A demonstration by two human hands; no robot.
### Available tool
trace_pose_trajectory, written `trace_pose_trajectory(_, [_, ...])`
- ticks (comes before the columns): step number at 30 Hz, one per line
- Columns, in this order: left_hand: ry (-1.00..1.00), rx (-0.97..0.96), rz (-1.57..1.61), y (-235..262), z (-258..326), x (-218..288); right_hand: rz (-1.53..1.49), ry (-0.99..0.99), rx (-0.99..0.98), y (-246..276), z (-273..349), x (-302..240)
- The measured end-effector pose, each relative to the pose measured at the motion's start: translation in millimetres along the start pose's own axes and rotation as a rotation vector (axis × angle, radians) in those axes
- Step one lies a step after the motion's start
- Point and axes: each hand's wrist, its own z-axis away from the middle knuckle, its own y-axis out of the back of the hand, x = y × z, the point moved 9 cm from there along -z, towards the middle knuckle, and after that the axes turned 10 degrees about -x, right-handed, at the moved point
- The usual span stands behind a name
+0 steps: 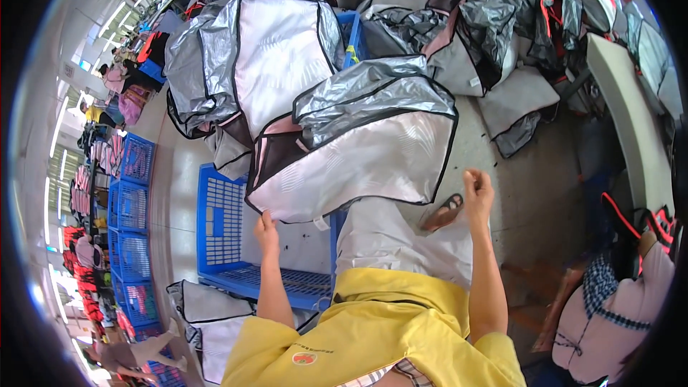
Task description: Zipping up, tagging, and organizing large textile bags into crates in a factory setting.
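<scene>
My left hand (266, 235) is closed at the near left corner of a pale pinkish-white sewn bag piece (365, 161) with black binding, silver lining and a dark mesh panel. The piece spreads out in front of my legs, partly above a blue plastic basket (208, 222). My right hand (479, 197) is raised just right of the piece, apart from it. Its fingers are curled in, and nothing shows in them. Another silver-lined bag piece (283, 43) lies beyond, over a second blue basket (351, 32).
A heap of grey and silver sewn pieces (444, 21) fills the far right. More pieces (215, 315) lie by the basket at near left. Stacked blue crates (129, 201) stand at left. A person in pink (609, 315) sits at right, near a long pale board (631, 115).
</scene>
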Motion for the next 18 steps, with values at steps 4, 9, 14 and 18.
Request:
trace_pose_trajectory(4, [0.027,0.008,0.186,2,5,-29,0.424,0.248,-0.147,-70,-41,-84])
trace_pose_trajectory(9, [-0.012,-0.015,-0.009,11,12,-37,0.536,0.576,-0.546,-192,-60,-150])
trace_pose_trajectory(14, [0.022,-0.003,-0.274,-10,30,-10,0.679,0.587,-0.731,-255,-69,-131])
trace_pose_trajectory(18, [-0.060,0.053,-0.171,-1,43,-5,0.805,0.550,-0.633,-240,-49,-112])
